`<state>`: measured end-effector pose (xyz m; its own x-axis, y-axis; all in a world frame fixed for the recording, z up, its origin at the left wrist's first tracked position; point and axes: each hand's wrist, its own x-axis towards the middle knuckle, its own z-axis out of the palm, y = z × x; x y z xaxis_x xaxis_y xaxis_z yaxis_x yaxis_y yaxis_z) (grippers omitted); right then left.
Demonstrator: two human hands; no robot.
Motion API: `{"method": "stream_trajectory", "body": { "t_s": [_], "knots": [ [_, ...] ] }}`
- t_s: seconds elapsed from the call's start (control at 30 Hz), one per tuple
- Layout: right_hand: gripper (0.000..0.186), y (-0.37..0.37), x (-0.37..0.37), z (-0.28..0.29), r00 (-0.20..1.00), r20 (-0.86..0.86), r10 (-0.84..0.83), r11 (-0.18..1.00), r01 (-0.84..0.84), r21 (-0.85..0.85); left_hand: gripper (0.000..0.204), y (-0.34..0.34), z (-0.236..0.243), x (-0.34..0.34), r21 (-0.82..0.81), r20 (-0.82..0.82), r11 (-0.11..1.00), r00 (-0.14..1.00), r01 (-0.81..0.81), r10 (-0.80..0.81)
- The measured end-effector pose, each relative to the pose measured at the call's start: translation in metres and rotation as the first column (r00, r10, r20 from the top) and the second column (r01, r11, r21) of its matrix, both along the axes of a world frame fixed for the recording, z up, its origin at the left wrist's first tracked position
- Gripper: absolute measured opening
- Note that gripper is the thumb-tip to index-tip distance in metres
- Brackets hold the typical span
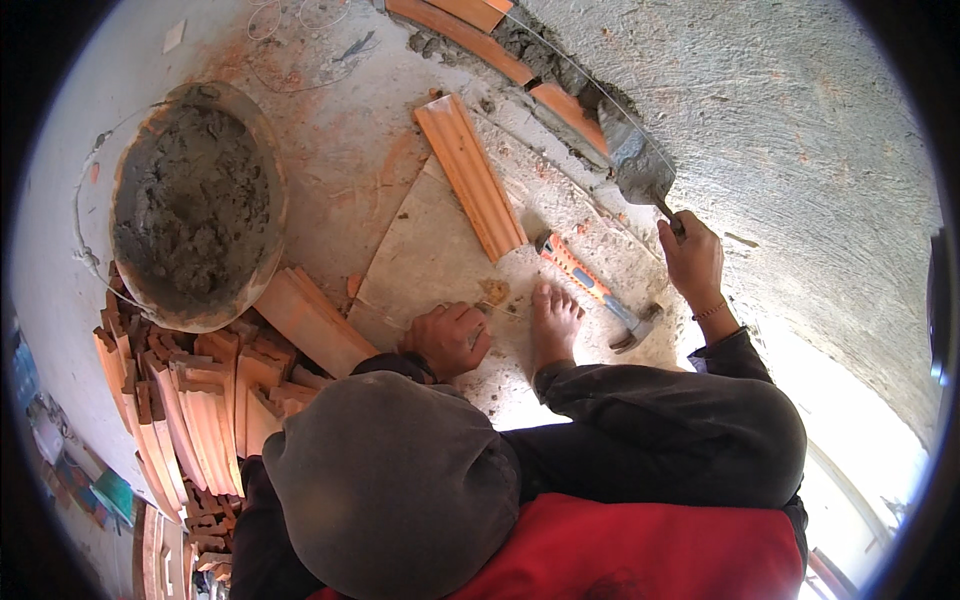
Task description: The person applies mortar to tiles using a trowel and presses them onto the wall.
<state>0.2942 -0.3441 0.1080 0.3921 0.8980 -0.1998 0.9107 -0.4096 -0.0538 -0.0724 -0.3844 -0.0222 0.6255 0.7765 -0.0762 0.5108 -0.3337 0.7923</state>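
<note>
My right hand [693, 262] is wrapped round the handle of a trowel [643, 173]. The grey, mortar-smeared blade lies against the end of a row of orange clay tiles [572, 112] along the rough wall. Wet mortar [548, 55] fills the gap between those tiles and the wall, and a thin string [590, 75] runs above it. My left hand [447, 340] is curled in a loose fist beside my bare foot, with nothing visible in it. A loose grooved clay tile [472, 178] lies ahead of it. Near my foot rests a claw hammer [590, 285] with an orange and grey handle.
At the left, a round bucket [278, 190] of wet mortar stands beside stacked clay tiles [205, 400]. One tile [325, 322] leans out from the stack. A flat pale board [400, 250] lies on the dusty floor. The rough grey wall [800, 150] bounds the right side.
</note>
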Motion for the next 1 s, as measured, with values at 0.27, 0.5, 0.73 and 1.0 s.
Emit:
{"method": "stream_trajectory", "body": {
  "t_s": [0.27,0.5,0.73,1.0],
  "knots": [
    [0.016,0.025,-0.029,0.070,0.776,-0.576,0.258,0.884,-0.430,-0.184,0.013,-0.001,0.000,-0.001,0.010,-0.002,1.000,1.000,-0.004,0.004],
    [0.021,0.066,-0.009,0.078,0.892,-0.445,-0.080,0.913,-0.114,-0.392,0.013,0.002,0.003,0.000,0.012,0.043,1.000,0.999,-0.004,0.003],
    [0.021,0.033,-0.020,0.044,0.817,-0.574,0.048,0.926,-0.252,-0.281,0.013,0.000,0.003,-0.004,-0.006,0.039,0.999,0.998,-0.045,0.045],
    [0.028,0.022,-0.029,0.023,0.625,-0.678,-0.386,0.913,0.154,-0.378,0.013,0.000,-0.001,-0.001,0.008,0.039,1.000,0.999,-0.007,0.007]
  ]
}}
